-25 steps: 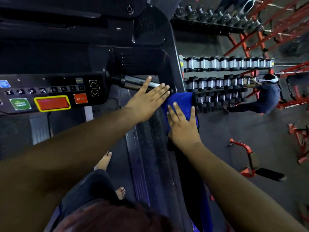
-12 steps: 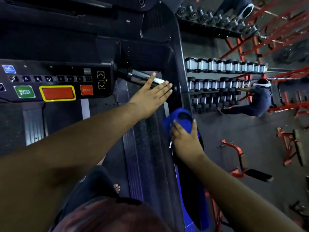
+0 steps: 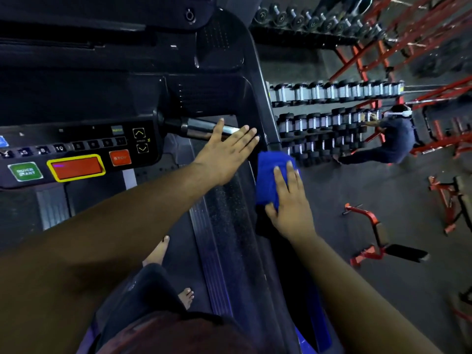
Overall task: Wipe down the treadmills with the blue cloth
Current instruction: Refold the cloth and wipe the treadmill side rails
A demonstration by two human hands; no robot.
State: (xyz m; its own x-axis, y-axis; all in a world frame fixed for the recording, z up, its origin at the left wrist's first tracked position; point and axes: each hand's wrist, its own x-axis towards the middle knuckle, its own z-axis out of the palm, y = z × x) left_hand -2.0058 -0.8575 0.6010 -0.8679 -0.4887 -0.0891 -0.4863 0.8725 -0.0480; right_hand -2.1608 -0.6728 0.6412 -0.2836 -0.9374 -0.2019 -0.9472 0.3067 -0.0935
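Note:
I stand on a black treadmill (image 3: 224, 226) and look down at its right side rail. The blue cloth (image 3: 270, 172) lies folded over that rail, just below where it meets the console. My right hand (image 3: 288, 200) lies flat on the cloth with straight fingers, pressing it onto the rail. My left hand (image 3: 224, 152) reaches across with straight fingers and rests on the chrome handlebar (image 3: 196, 127) that sticks out of the console.
The console (image 3: 76, 149) with a green quick-start button, a red bar and a stop button sits at left. My bare feet (image 3: 158, 254) are on the deck. Dumbbell racks (image 3: 332, 111), red frames (image 3: 370, 226) and a person (image 3: 393, 139) occupy the floor at right.
My right hand slid the blue cloth down the rail toward me, then back up toward the console. Its fingers went from bunched on the cloth to flat. My left hand stayed on the handlebar.

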